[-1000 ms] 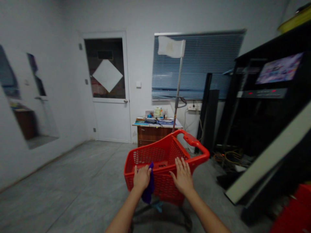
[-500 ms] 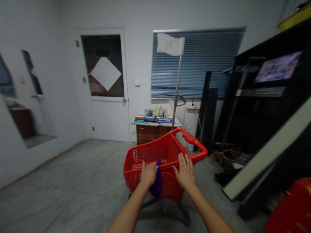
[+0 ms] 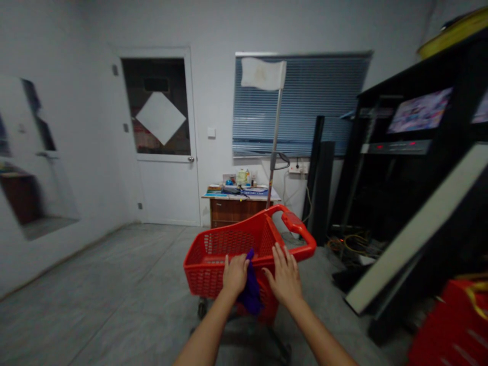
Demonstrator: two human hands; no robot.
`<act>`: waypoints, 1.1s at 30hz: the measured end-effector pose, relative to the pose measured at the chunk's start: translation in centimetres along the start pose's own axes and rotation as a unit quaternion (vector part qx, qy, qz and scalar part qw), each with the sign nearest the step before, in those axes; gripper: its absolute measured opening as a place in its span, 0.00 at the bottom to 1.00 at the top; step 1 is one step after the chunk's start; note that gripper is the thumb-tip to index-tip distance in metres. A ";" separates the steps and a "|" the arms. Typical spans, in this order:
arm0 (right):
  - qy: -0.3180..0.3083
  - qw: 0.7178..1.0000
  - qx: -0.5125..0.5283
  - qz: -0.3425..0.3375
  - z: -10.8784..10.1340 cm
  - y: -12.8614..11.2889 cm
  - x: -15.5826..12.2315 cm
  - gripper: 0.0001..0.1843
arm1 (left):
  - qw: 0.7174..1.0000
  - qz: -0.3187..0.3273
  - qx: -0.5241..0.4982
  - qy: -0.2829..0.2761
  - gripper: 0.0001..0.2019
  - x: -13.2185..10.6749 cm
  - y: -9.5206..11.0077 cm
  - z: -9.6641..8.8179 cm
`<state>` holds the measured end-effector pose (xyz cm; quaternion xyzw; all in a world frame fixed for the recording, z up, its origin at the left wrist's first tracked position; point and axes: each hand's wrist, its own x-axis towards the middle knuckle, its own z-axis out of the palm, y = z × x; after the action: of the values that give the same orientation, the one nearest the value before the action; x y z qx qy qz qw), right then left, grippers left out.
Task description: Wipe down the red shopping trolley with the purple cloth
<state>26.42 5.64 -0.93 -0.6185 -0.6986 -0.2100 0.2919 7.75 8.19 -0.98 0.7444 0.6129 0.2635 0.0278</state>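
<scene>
A red plastic mesh shopping cart (image 3: 208, 277) on small wheels stands directly before me, with its long red handle (image 3: 301, 235) to the far right. My left hand (image 3: 235, 275) rests on the cart's near rim, gripping a crumpled purple cloth (image 3: 250, 291) that hangs down over the outside of the basket. My right hand (image 3: 285, 278) lies on the same rim a little to the right, its fingers spread apart and holding nothing. The cart's lower frame is partly hidden behind the basket and my arms.
A white flag on a metal pole (image 3: 273, 132) rises behind the cart, before a wooden drawer desk (image 3: 234, 212) with small items on top. To the right stand a black rack with screens (image 3: 396, 173), tangled cables (image 3: 345, 244) and a red crate (image 3: 450, 325).
My left hand has slid right along the rim, carrying the purple cloth and narrowing the gap between my hands. The cart and room have shifted slightly left in view.
</scene>
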 end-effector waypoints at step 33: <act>0.080 0.996 0.008 0.038 -3.0 1.5 -0.9 0.39 | 0.997 0.072 -0.025 0.016 0.21 0.0 1.3 -0.7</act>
<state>28.41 3.22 0.58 -0.6232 -0.6508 -0.2420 0.3599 8.65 7.64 0.10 0.7815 0.5509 0.2923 0.0174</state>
